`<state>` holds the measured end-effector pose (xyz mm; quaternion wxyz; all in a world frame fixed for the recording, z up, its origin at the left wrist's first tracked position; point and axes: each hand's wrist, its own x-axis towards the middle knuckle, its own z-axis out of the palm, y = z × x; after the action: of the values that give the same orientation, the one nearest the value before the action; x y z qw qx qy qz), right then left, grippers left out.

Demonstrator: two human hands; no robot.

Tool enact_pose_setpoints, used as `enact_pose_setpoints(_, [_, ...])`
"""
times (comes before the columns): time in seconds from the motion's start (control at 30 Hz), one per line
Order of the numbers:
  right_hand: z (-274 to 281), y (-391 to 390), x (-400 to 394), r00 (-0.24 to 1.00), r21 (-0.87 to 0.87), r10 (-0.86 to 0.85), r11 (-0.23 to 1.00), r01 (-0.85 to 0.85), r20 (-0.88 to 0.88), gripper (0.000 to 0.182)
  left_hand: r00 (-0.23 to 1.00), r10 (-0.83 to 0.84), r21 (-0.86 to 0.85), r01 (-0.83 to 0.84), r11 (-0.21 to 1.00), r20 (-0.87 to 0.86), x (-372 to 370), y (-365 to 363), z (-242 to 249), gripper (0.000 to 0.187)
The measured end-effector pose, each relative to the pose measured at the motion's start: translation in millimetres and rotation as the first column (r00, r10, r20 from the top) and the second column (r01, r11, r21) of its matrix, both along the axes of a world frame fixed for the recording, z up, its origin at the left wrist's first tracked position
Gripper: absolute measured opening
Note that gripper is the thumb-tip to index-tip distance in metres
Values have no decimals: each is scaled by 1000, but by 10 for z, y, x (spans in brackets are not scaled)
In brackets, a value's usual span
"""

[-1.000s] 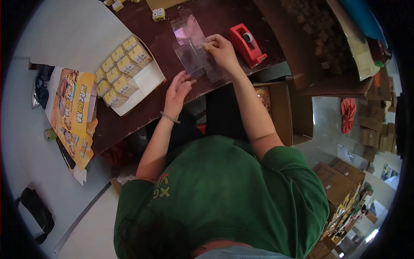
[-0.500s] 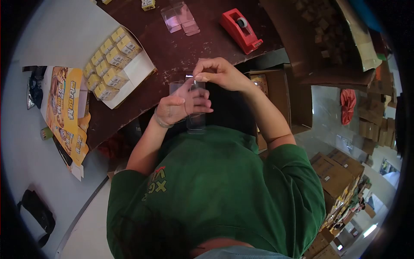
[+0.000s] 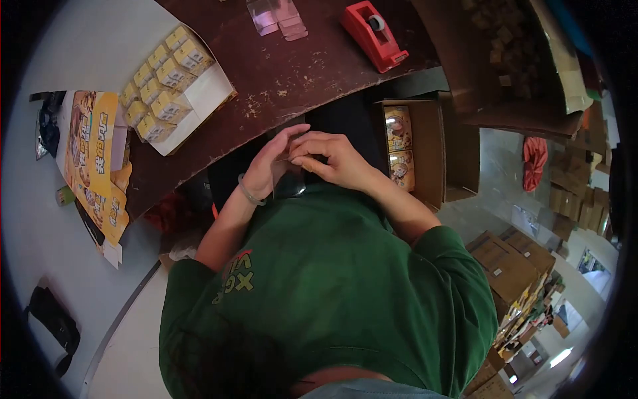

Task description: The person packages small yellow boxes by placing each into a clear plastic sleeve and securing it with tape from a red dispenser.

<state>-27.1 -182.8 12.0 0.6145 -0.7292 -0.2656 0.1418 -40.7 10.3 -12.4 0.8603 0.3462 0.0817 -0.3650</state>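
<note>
Plastic packaging (image 3: 290, 184) | between left grip (image 3: 267, 163) and right grip (image 3: 337, 161) | over lap

Looks like a packing workshop, with a red tape dispenser (image 3: 375, 38) on the table (image 3: 292, 73) beyond the hands (image 3: 340, 163) and stacked cartons (image 3: 510, 271) to their right.

Large Chinese characters, among them 我的, stood on the yellow carton (image 3: 100, 156) by the bench's (image 3: 279, 73) left end; the green shirt (image 3: 345, 272) bore "XG"; the small boxes' (image 3: 171, 76) print was illegible.
</note>
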Motion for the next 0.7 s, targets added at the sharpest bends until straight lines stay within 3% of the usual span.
enact_pose_setpoints(0.07, [-111,-64,15,980,52,-196,979,196,-17,9,998,7,117,-14,993,64,-61,1,-84,51])
enact_pose_setpoints(0.1, [-112,-66,104,930,53,-366,928,368,-37,11,997,-31,95,24,995,76,-135,48,-236,48])
enact_pose_setpoints(0.13, [-97,-9,207,899,36,-432,902,430,76,16,999,-1,84,-4,996,51,-152,42,-293,46])
enact_pose_setpoints(0.2, [-250,103,222,985,-74,-169,982,172,37,20,999,45,68,-44,997,-15,-211,40,-366,40])
enact_pose_setpoints(0.23, [-255,186,144,994,-75,-90,994,85,-64,22,996,81,72,-78,994,-39,-227,53,-371,36])
enact_pose_setpoints(0.37, [-284,265,-120,996,-61,-88,994,87,-18,26,965,223,46,-218,975,-141,-387,137,-430,30])
enact_pose_setpoints(0.5, [-244,222,-222,998,-172,-50,983,57,46,29,984,165,166,-151,974,-71,-475,143,-563,34])
enact_pose_setpoints(0.7, [-247,238,-172,991,-58,-73,996,67,-112,25,993,98,112,-90,990,-66,-455,184,-594,44])
